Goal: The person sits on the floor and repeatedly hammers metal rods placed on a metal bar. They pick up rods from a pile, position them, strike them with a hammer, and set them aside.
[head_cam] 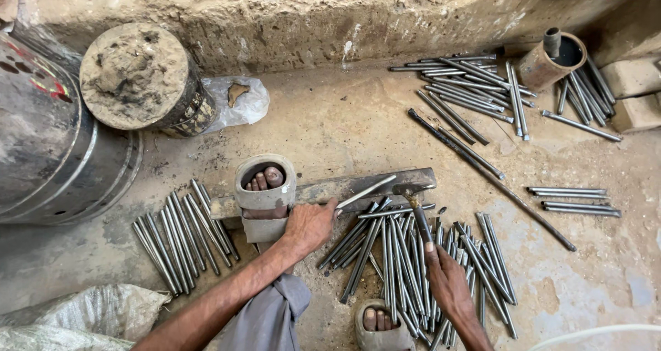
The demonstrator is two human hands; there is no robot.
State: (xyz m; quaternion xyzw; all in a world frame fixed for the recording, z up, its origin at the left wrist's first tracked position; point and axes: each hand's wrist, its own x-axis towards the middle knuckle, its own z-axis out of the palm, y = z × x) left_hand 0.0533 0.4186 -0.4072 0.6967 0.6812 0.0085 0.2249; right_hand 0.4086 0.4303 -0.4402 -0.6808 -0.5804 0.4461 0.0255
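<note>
At 6 o'clock, nearest the camera, a foot in a grey sandal (378, 321) rests among a spread of thin metal rods (406, 261) lying on the dusty floor. Just right of it, the right hand (444, 282) is clenched around the handle of a hammer (415, 206), whose head sits on the far end of a flat iron bar (330, 189). At about 7 o'clock the left hand (310, 223) grips 1 single rod (365, 192), pinning it slantwise across the bar, its tip just beside the hammer head. A second sandalled foot (265, 186) stands on the bar's left end. At 8 o'clock a neat row of rods (184, 235) lies beside that foot, and a crumpled sack (89, 316) fills the lower left corner. At 3 o'clock 2 small bundles of rods (573, 201) lie apart, with a long dark rod (492, 179) running diagonally between them and the bar. Farther off, at 1 o'clock, another heap of rods (468, 89) lies by a rusty pipe section (551, 62). At 10 o'clock a mud-capped drum (138, 75) leans against a large metal barrel (48, 137).
</note>
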